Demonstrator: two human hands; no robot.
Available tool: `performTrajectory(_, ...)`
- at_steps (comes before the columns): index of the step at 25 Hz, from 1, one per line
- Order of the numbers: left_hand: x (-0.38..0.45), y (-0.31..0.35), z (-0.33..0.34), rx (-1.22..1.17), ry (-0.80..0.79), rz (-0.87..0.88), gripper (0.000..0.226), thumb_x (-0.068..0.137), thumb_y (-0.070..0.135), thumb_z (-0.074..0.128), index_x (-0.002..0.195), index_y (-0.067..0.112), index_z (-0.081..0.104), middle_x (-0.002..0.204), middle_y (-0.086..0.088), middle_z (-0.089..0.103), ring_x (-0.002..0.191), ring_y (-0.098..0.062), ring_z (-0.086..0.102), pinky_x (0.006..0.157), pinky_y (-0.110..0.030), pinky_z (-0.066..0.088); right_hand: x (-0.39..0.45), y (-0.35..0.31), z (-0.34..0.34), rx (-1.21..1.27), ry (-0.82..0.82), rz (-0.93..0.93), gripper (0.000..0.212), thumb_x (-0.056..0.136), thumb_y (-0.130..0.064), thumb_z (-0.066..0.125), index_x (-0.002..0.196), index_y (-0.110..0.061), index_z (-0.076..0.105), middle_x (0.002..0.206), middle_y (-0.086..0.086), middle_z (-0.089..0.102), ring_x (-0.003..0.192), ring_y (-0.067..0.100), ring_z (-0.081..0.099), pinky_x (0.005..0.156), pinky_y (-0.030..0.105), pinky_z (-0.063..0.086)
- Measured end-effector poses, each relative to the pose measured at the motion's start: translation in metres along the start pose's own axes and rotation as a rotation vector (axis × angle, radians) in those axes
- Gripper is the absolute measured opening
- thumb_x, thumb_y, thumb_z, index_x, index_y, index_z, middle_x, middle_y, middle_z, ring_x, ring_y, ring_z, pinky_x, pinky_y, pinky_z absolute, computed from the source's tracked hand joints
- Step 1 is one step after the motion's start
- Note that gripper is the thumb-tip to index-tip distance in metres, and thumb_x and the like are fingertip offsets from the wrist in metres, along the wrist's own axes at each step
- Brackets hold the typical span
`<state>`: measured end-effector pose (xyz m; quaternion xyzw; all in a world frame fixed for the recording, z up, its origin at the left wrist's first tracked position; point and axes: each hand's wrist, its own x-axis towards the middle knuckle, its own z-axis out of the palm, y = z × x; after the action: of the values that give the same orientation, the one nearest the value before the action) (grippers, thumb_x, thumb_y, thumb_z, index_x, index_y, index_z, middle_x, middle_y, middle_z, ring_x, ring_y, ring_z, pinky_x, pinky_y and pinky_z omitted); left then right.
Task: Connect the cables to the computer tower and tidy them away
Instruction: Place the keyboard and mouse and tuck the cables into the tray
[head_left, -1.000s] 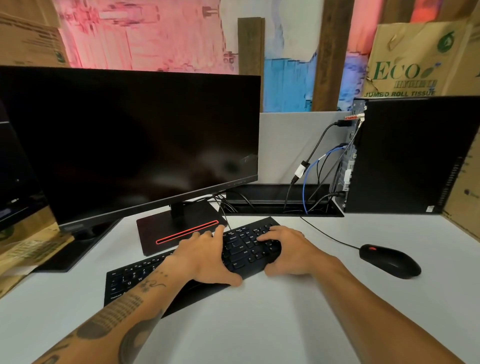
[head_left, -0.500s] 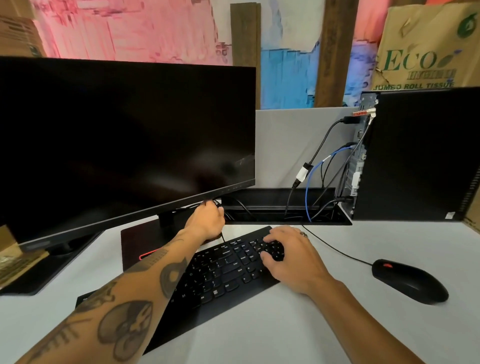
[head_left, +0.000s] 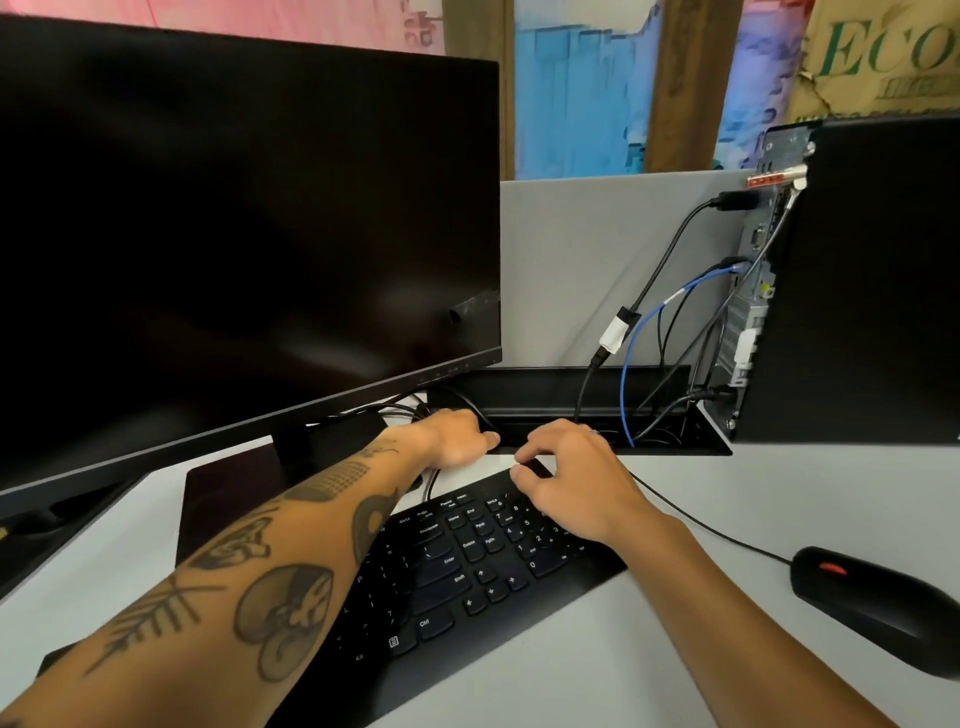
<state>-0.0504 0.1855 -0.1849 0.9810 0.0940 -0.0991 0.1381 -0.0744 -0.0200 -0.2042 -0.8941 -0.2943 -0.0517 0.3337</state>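
Note:
The black computer tower (head_left: 862, 280) stands at the right, its rear panel facing left with black cables (head_left: 670, 254) and a blue cable (head_left: 631, 364) plugged in. They drop into a black cable tray (head_left: 561, 387) sunk in the desk. My left hand (head_left: 457, 436) is closed around a thin black cable (head_left: 432, 480) at the tray's left end, under the monitor's corner. My right hand (head_left: 566, 478) hovers over the far right corner of the black keyboard (head_left: 457, 566), fingers curled and apart, fingertips touching its edge.
A large dark monitor (head_left: 234, 223) on a flat base (head_left: 228, 493) fills the left. A black mouse (head_left: 878, 608) lies at the right, its cable (head_left: 701, 525) running to the tray. A grey partition (head_left: 571, 249) and cardboard boxes stand behind.
My left hand left the keyboard, reached back under the monitor to the tray and closed on a cable. My right hand slid to the keyboard's far corner. The view has moved closer.

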Motion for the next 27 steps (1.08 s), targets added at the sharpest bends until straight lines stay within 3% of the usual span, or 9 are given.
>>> performTrajectory(3, 0.004, 0.011, 0.007, 0.03, -0.064, 0.001, 0.058, 0.109, 0.049, 0.033, 0.143, 0.008, 0.057, 0.15, -0.014, 0.054, 0.138, -0.031, 0.05, 0.109, -0.039, 0.039, 0.012, 0.004, 0.001, 0.091, -0.069, 0.05, 0.02, 0.093, -0.042, 0.062, 0.105, -0.033, 0.075, 0.12, -0.014, 0.064, 0.114, 0.011, 0.055, 0.093, 0.034, 0.044)
performTrajectory(6, 0.008, 0.012, 0.008, 0.006, -0.114, 0.02, 0.057, 0.11, 0.048, 0.029, 0.149, 0.013, 0.053, 0.159, -0.009, 0.047, 0.146, -0.028, 0.043, 0.119, -0.041, 0.032, 0.016, 0.007, 0.0, 0.194, -0.1, 0.13, 0.025, 0.098, -0.043, 0.055, 0.101, -0.029, 0.075, 0.103, -0.006, 0.071, 0.101, 0.014, 0.062, 0.089, 0.037, 0.05)
performTrajectory(9, 0.004, 0.007, 0.002, -0.044, -0.125, 0.034, 0.051, 0.109, 0.046, 0.038, 0.144, 0.014, 0.058, 0.15, -0.005, 0.055, 0.14, -0.026, 0.049, 0.114, -0.036, 0.035, 0.011, 0.01, -0.003, 0.279, -0.042, 0.18, 0.028, 0.1, -0.042, 0.053, 0.099, -0.025, 0.075, 0.098, -0.003, 0.074, 0.099, 0.014, 0.064, 0.089, 0.037, 0.051)
performTrajectory(13, -0.006, -0.006, 0.001, 0.067, 0.15, 0.146, 0.035, 0.101, 0.047, 0.055, 0.107, 0.02, 0.076, 0.103, -0.002, 0.075, 0.102, -0.022, 0.069, 0.093, -0.038, 0.056, -0.003, 0.005, -0.019, 0.236, -0.012, 0.115, 0.012, 0.094, -0.029, 0.065, 0.099, -0.031, 0.076, 0.101, -0.015, 0.072, 0.103, 0.004, 0.064, 0.09, 0.027, 0.049)
performTrajectory(15, -0.013, -0.006, 0.003, 0.107, 0.189, 0.113, 0.041, 0.101, 0.053, 0.052, 0.103, 0.019, 0.075, 0.1, -0.003, 0.073, 0.102, -0.024, 0.069, 0.088, -0.04, 0.056, -0.013, 0.006, -0.039, 0.109, -0.005, 0.11, 0.011, 0.09, -0.028, 0.068, 0.097, -0.03, 0.076, 0.101, -0.012, 0.072, 0.102, 0.008, 0.065, 0.091, 0.03, 0.052)
performTrajectory(17, -0.02, -0.001, 0.004, 0.129, 0.039, 0.039, 0.057, 0.104, 0.06, 0.036, 0.118, 0.017, 0.071, 0.123, -0.007, 0.069, 0.121, -0.028, 0.061, 0.101, -0.043, 0.049, -0.024, 0.011, -0.071, -0.126, -0.064, 0.179, 0.024, 0.081, -0.033, 0.066, 0.103, -0.032, 0.073, 0.11, -0.008, 0.07, 0.107, 0.018, 0.065, 0.094, 0.038, 0.054)
performTrajectory(20, -0.033, 0.02, 0.002, 0.184, -0.095, -0.058, 0.069, 0.105, 0.062, 0.023, 0.146, 0.016, 0.054, 0.154, -0.009, 0.051, 0.143, -0.031, 0.045, 0.117, -0.047, 0.036, -0.048, 0.026, -0.128, -0.442, -0.368, 0.431, 0.068, 0.063, -0.042, 0.068, 0.13, -0.042, 0.057, 0.132, -0.008, 0.057, 0.12, 0.024, 0.057, 0.1, 0.043, 0.052)
performTrajectory(24, -0.056, 0.065, -0.003, 0.337, 0.177, 0.079, 0.051, 0.103, 0.049, 0.039, 0.131, 0.014, 0.063, 0.139, -0.01, 0.055, 0.129, -0.034, 0.052, 0.107, -0.053, 0.044, -0.081, 0.047, -0.162, -0.621, -0.684, 0.629, 0.103, 0.058, -0.027, 0.083, 0.147, -0.046, 0.035, 0.122, -0.006, 0.049, 0.105, 0.021, 0.059, 0.091, 0.037, 0.057)
performTrajectory(27, -0.065, 0.094, 0.01, 0.273, 0.202, 0.253, 0.036, 0.099, 0.046, 0.051, 0.113, 0.019, 0.071, 0.123, -0.004, 0.061, 0.109, -0.028, 0.06, 0.097, -0.052, 0.051, -0.097, 0.057, -0.159, -0.597, -0.601, 0.607, 0.094, 0.062, -0.014, 0.076, 0.144, -0.044, 0.039, 0.115, -0.004, 0.046, 0.099, 0.022, 0.057, 0.076, 0.033, 0.057)
